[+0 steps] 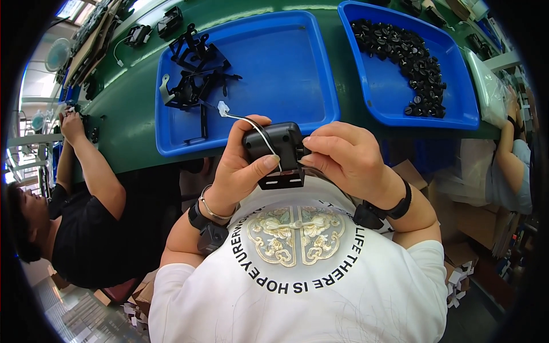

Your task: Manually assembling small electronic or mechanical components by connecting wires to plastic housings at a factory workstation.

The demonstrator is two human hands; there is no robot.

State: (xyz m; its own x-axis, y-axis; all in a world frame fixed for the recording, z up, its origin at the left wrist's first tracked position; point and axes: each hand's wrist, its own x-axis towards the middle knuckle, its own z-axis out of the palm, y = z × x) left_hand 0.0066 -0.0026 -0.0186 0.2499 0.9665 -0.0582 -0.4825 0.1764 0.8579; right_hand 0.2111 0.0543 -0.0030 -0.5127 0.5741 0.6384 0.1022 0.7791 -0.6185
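A black plastic device housing (283, 136) with rounded corners is gripped by my left hand (240, 163), its thumb across the face and its fingers behind. A black and white cable (264, 135) runs from it over my left fingers to a white plug (223, 107). A black slotted bracket (281, 180) sits at the housing's near end. At the right side of the housing, my right hand (346, 153) is closed, thumb and index finger pinching a small black knob (301, 151) against it. The fingertips partly cover that knob.
On the green table (128, 94), a blue tray (269, 68) holds several black metal brackets (197, 71). Another blue tray (374, 97) holds many small black knobs (414, 60). More black devices (170, 22) lie at the far left. Co-workers sit left (86, 228) and right (512, 157).
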